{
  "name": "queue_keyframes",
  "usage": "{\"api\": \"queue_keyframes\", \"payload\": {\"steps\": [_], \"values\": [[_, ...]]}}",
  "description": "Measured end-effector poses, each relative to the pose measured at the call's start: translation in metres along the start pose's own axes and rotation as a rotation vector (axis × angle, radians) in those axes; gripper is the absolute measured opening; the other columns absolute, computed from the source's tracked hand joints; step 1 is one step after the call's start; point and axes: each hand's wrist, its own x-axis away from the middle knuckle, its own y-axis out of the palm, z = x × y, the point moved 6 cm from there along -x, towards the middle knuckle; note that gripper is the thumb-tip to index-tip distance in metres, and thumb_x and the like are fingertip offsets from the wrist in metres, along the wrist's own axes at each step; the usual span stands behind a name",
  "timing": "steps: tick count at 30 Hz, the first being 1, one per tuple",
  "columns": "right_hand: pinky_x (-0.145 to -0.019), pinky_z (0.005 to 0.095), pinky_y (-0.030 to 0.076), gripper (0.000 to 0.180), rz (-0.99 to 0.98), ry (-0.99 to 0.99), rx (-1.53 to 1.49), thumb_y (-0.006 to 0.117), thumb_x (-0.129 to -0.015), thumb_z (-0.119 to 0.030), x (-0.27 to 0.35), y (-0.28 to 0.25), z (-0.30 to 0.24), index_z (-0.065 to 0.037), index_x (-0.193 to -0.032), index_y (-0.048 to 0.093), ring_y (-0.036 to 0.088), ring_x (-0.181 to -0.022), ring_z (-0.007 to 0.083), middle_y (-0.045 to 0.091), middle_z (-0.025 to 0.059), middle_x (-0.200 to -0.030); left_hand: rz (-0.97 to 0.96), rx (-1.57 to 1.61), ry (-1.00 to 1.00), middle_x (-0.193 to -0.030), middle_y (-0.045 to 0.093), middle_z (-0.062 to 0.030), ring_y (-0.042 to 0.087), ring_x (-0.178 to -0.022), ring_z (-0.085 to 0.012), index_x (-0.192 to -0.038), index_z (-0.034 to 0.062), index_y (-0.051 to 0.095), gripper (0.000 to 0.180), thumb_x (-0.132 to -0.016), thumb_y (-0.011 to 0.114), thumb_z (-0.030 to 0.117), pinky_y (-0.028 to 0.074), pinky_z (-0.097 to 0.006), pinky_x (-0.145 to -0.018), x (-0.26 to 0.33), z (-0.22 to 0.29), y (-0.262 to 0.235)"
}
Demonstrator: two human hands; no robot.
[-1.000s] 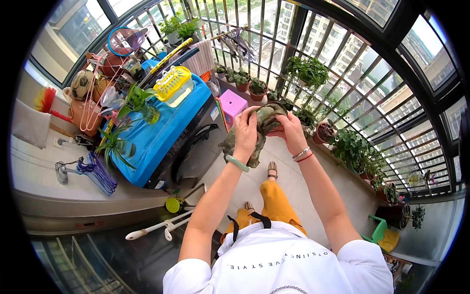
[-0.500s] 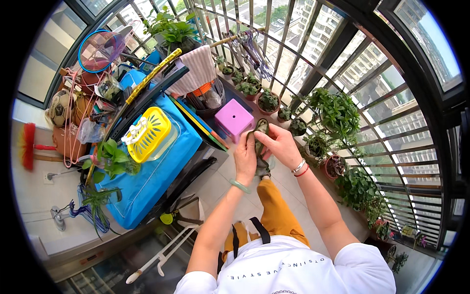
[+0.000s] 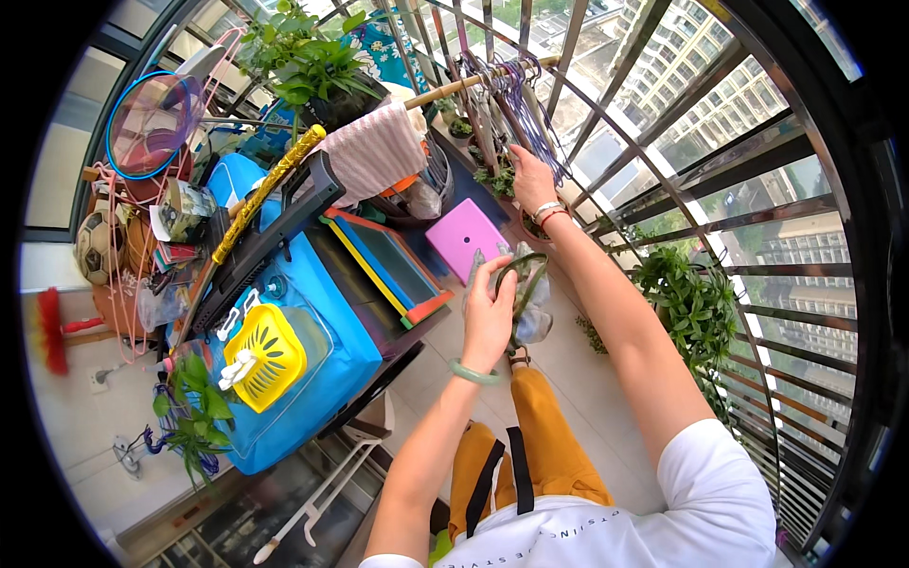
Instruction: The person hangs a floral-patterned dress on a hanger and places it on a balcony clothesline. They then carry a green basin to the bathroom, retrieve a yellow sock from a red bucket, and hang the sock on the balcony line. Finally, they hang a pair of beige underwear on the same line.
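My left hand (image 3: 490, 314) is closed on a soft, strappy garment (image 3: 532, 289). It has a dark green loop and grey, partly see-through fabric; its exact kind is not clear. My right hand (image 3: 535, 177), arm stretched forward, is at the lower ends of several clothes hangers (image 3: 516, 99), its fingers curled on one and partly hidden. These thin hangers, purple and grey, hang bunched on a bamboo pole (image 3: 456, 87). Just beyond the garment, a pink stool (image 3: 466, 239) stands on the tiled floor.
On my left, a yellow basket (image 3: 269, 358) sits on a blue cover (image 3: 333, 327). A striped towel (image 3: 371, 151) hangs near the pole's left end. Metal railing bars (image 3: 772, 194) curve along the right side, with a leafy plant (image 3: 686, 293) beside them.
My right hand has let go of the garment and moved forward to the hangers. My left hand keeps the garment, which now hangs more loosely. The view has shifted.
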Motion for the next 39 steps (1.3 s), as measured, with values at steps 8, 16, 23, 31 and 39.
{"api": "queue_keyframes", "payload": {"steps": [8,16,23,31,39], "values": [[-0.081,0.0455,0.048,0.031,-0.058,-0.065,0.116,0.053,-0.082,-0.004,-0.031,0.033,0.009,-0.004,-0.113,0.059,0.061,-0.091,0.0387,0.064,0.0206,-0.100,0.024,-0.039,0.065,-0.097,0.059,-0.0020,0.051,-0.073,-0.0054,-0.135,0.0085,0.044,0.041,-0.095,0.053,0.015,0.042,-0.022,-0.064,-0.064,0.011,-0.004],[-0.070,0.0471,0.053,0.021,-0.204,0.108,0.494,0.060,-0.083,-0.015,-0.040,0.041,0.023,0.000,-0.095,0.052,0.066,-0.080,0.0398,0.067,0.0226,-0.083,-0.083,-0.016,0.016,-0.087,0.057,0.0039,0.042,-0.066,-0.0013,-0.144,0.0136,0.036,0.051,-0.096,0.053,0.017,0.037,-0.019,-0.059,-0.114,0.036,0.012],[-0.069,0.0451,0.055,0.013,-0.242,0.141,0.611,0.049,-0.087,-0.007,-0.041,0.054,0.051,0.000,-0.098,0.050,0.068,-0.079,0.0383,0.068,0.0220,-0.084,-0.117,0.021,-0.023,-0.088,0.060,0.0017,0.047,-0.070,-0.0021,-0.144,0.0125,0.036,0.052,-0.095,0.054,0.017,0.040,-0.019,-0.065,-0.108,0.036,0.011],[-0.063,0.0464,0.054,0.018,-0.291,0.076,0.609,0.051,-0.085,-0.010,-0.032,0.058,0.054,-0.003,-0.101,0.050,0.067,-0.075,0.0385,0.067,0.0203,-0.083,-0.128,0.068,-0.023,-0.093,0.062,-0.0008,0.053,-0.077,-0.0036,-0.142,0.0120,0.038,0.049,-0.096,0.053,0.016,0.043,-0.020,-0.071,-0.107,0.032,0.009],[-0.060,0.0487,0.050,0.022,-0.168,-0.079,0.390,0.053,-0.085,-0.012,-0.004,0.044,0.041,-0.005,-0.104,0.045,0.063,-0.071,0.0381,0.063,0.0192,-0.081,-0.122,0.027,-0.015,-0.096,0.063,-0.0011,0.054,-0.079,-0.0038,-0.141,0.0107,0.040,0.047,-0.096,0.053,0.015,0.044,-0.021,-0.072,-0.107,0.022,0.003]]}}
